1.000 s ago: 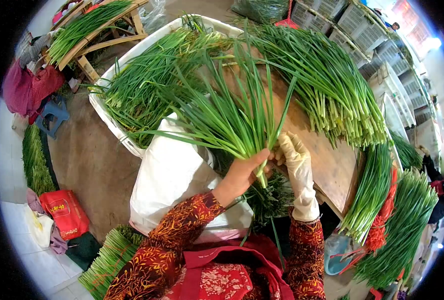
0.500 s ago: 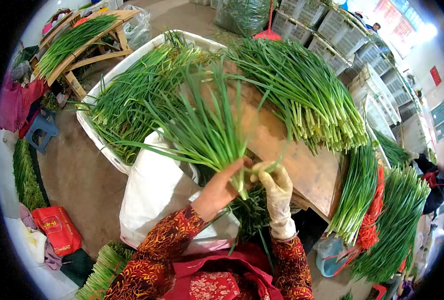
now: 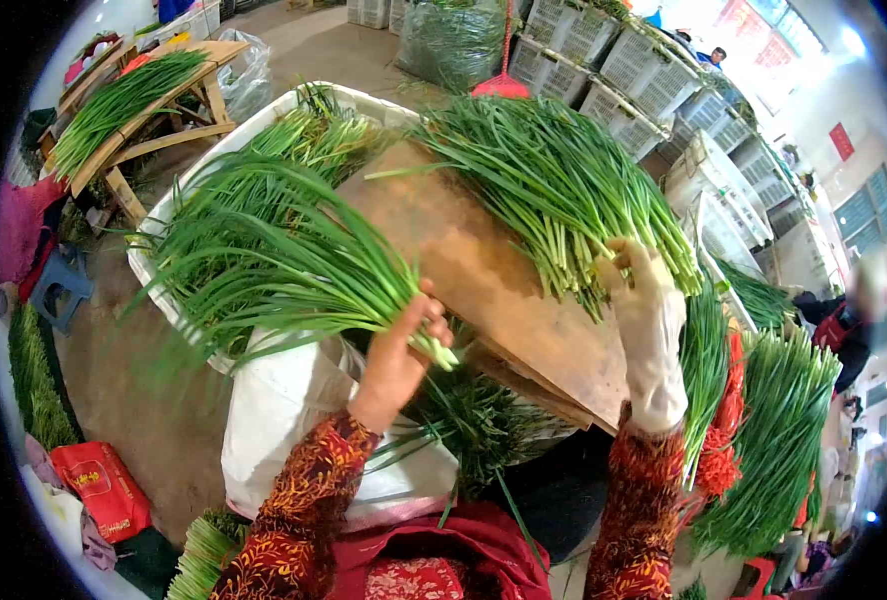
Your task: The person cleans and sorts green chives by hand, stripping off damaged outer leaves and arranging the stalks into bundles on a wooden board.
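Note:
My bare left hand point(image 3: 404, 340) is closed round the pale stem ends of a bunch of garlic chives point(image 3: 314, 260), whose long leaves fan out to the left over a white crate point(image 3: 149, 255). My right hand point(image 3: 642, 300), in a whitish glove, is at the cut ends of a large pile of garlic chives point(image 3: 544, 170). Its fingers are bent round some stems at the pile's near edge. That pile lies on a worn wooden board point(image 3: 524, 310). More loose chives fill the crate.
A white sack point(image 3: 284, 420) hangs over the near side of the crate. To the right are tied chives point(image 3: 764, 440) and a hank of red string point(image 3: 722, 450). Grey crates point(image 3: 654, 75) stand stacked behind. A wooden bench point(image 3: 189, 75) holds more chives at the far left.
My right hand has left the held bunch and moved right to the pile on the board. My left hand has shifted left with its bunch, which now leans further left.

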Tool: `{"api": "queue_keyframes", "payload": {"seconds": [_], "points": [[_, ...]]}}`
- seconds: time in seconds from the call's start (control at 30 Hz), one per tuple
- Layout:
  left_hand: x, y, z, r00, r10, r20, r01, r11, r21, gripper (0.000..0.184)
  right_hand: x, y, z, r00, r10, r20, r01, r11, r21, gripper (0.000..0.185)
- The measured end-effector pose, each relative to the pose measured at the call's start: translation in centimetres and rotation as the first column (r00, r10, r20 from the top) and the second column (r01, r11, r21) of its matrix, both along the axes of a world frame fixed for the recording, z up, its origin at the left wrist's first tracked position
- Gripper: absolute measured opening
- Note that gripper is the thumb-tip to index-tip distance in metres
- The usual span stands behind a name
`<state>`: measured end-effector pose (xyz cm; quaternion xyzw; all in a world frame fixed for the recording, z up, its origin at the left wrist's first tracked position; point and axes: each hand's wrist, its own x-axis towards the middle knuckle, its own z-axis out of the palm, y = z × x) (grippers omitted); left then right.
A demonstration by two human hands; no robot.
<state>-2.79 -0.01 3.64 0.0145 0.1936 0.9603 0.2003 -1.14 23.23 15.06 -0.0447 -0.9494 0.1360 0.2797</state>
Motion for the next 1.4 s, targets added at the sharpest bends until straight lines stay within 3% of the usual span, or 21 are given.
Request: {"api": "queue_keyframes", "payload": {"seconds": [0.07,0.2,0.27,0.3,0.47,0.53,0.57,0.73,0.8,0.93,1.07,1.13,1.4], "points": [[1.0,1.4,-0.1,0.997,-0.055,0.061,0.056,0.998,-0.022,0.021,-1.7,0.7,0.6,0.985,-0.162,0.065,0.141,0.956,0.256,0.028],[1.9,3.3,-1.0,0.991,-0.123,0.056,0.125,0.991,-0.041,0.019,-2.9,2.2,0.0,0.971,-0.196,0.138,0.142,0.934,0.329,0.025],[2.3,3.5,-0.2,0.986,-0.155,0.063,0.16,0.982,-0.097,0.019,-2.2,1.1,0.8,0.944,-0.21,0.256,0.204,0.978,0.051,0.024],[2.3,3.6,-0.2,0.985,-0.164,0.055,0.168,0.983,-0.076,0.018,-1.9,1.8,-0.4,0.972,-0.128,0.198,0.148,0.985,-0.089,0.022],[2.2,3.8,0.0,0.988,-0.145,0.054,0.15,0.984,-0.093,0.02,-0.2,-0.9,-2.5,0.982,-0.088,0.167,0.128,0.961,-0.247,0.021],[2.1,3.8,-0.2,0.989,-0.142,0.033,0.144,0.984,-0.1,0.02,-0.2,-1.0,-2.5,0.974,-0.143,0.174,0.161,0.982,-0.094,0.023],[2.1,3.8,-0.4,0.989,-0.139,0.051,0.144,0.984,-0.108,0.02,-0.5,-0.8,-2.8,0.987,-0.116,0.108,0.127,0.988,-0.093,0.022],[2.0,3.9,0.2,0.99,-0.126,0.066,0.134,0.981,-0.143,0.02,-1.6,-0.6,-1.9,0.972,-0.192,0.137,0.2,0.979,-0.045,0.022],[2.0,4.0,0.3,0.992,-0.12,0.032,0.124,0.982,-0.142,0.02,-1.9,-0.6,-1.6,0.953,-0.182,0.244,0.173,0.983,0.059,0.019],[2.0,4.0,0.6,0.992,-0.118,0.035,0.122,0.984,-0.131,0.021,-1.9,-0.5,-2.1,0.968,-0.178,0.178,0.147,0.973,0.178,0.019],[1.9,3.8,0.6,0.99,-0.126,0.057,0.132,0.983,-0.129,0.022,-1.2,-0.3,-2.8,0.962,-0.215,0.171,0.195,0.973,0.124,0.019],[2.2,3.8,0.4,0.99,-0.125,0.058,0.132,0.983,-0.127,0.022,0.0,-0.8,-3.3,0.994,-0.113,-0.001,0.112,0.99,0.087,0.017],[2.0,3.9,-0.2,0.992,-0.121,0.045,0.127,0.98,-0.154,0.021,-0.9,-0.5,-4.0,0.994,-0.068,0.09,0.062,0.995,0.072,0.019]]}}
